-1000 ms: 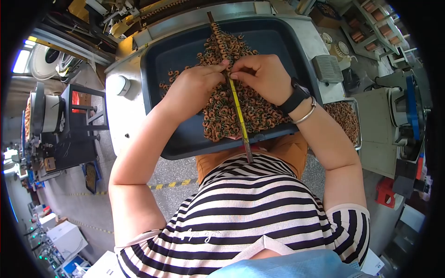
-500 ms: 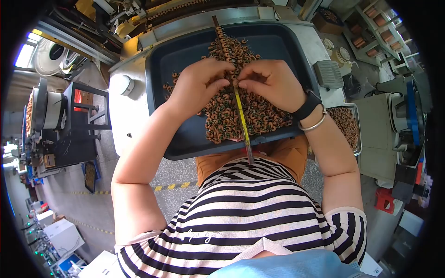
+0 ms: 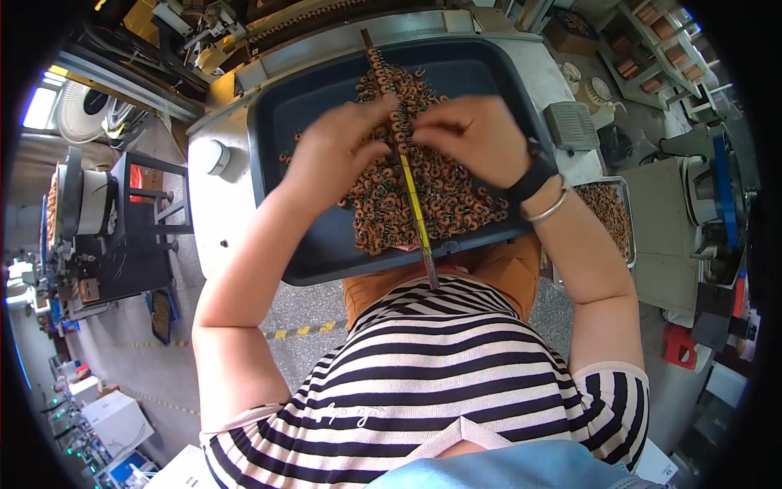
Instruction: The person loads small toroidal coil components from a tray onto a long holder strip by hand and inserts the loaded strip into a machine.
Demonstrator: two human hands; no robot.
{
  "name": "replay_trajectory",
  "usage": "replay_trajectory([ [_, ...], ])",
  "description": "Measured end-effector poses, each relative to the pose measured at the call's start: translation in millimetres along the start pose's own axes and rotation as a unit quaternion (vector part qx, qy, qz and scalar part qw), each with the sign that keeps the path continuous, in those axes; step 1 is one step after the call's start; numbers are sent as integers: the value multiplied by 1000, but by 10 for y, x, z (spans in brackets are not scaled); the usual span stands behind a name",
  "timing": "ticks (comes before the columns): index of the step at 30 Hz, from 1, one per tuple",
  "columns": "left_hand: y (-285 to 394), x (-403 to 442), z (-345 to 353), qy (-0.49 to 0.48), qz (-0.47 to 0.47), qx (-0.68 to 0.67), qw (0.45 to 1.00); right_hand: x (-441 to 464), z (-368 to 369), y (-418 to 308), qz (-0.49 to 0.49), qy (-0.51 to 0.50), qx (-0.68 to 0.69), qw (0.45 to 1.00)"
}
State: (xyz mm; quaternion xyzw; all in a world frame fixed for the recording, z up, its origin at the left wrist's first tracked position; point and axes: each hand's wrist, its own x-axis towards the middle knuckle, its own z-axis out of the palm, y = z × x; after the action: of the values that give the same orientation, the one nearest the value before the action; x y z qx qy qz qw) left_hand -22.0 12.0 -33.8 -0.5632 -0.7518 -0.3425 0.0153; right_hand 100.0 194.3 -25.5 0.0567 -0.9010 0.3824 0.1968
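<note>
A long narrow bar with a yellow strip runs from my waist across the dark tray. Copper-coloured ring parts are lined up along its far half. Beneath the bar lies a heap of loose copper-coloured coils with dark green bits. My left hand, blurred, is left of the bar with thumb and fingers apart, its fingertips near the lined-up parts. On the other side my right hand has thumb and forefinger close together beside the row; whether a part is between them is too blurred to tell.
A metal tray of small copper parts stands at the right. A grey ribbed box is on the table's right side, a round white container on its left. Machinery stands beyond the table.
My left hand's thumb and fingers have spread and moved slightly away from the bar. The bar and tray appear shifted a little to the left in view.
</note>
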Motion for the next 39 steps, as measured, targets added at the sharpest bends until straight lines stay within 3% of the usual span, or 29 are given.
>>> replay_trajectory([
  [1,20,21,-56,23,-81,-17,996,8,-48,84,50,29,59,997],
  [2,-86,31,-130,11,-112,58,992,43,-144,145,78,40,25,996],
  [4,-396,-51,-197,-96,-112,137,979,100,-314,374,82,44,-69,993],
  [6,-500,-89,-163,-111,-66,174,976,116,-347,570,89,21,-99,991],
  [8,-394,-39,-156,-158,-109,207,959,111,-322,641,98,-5,-126,987],
  [11,-395,7,-147,-157,-121,211,957,108,-203,681,94,-54,-208,972],
  [13,-421,63,-210,-174,-151,176,957,78,-102,771,0,-55,-248,967],
  [15,-442,62,-250,-188,-181,139,955,86,-109,762,9,-67,-235,970],
  [17,-452,20,-245,-132,-185,84,970,97,-143,723,19,-81,-223,971],
  [18,-437,10,-243,-132,-185,84,970,109,-186,680,66,-104,-209,970],
  [20,-368,-9,-260,-80,-135,64,986,88,-215,657,112,-128,-196,966],
  [22,-226,-9,-283,-67,-116,26,991,41,-221,670,36,-79,-209,974],
  [26,17,-51,-241,-41,-33,-35,998,46,-244,338,43,-68,-103,991],
  [28,86,-86,-215,-66,-37,-49,996,17,-182,65,139,-104,126,977],
  [30,173,-93,-184,-68,94,36,993,-41,-59,-84,179,-120,217,952],
  [34,174,-170,-87,-72,149,93,982,-155,116,-164,176,-127,187,958],
  [39,198,-226,-44,-91,127,84,984,-184,171,-180,145,-83,147,975],
])
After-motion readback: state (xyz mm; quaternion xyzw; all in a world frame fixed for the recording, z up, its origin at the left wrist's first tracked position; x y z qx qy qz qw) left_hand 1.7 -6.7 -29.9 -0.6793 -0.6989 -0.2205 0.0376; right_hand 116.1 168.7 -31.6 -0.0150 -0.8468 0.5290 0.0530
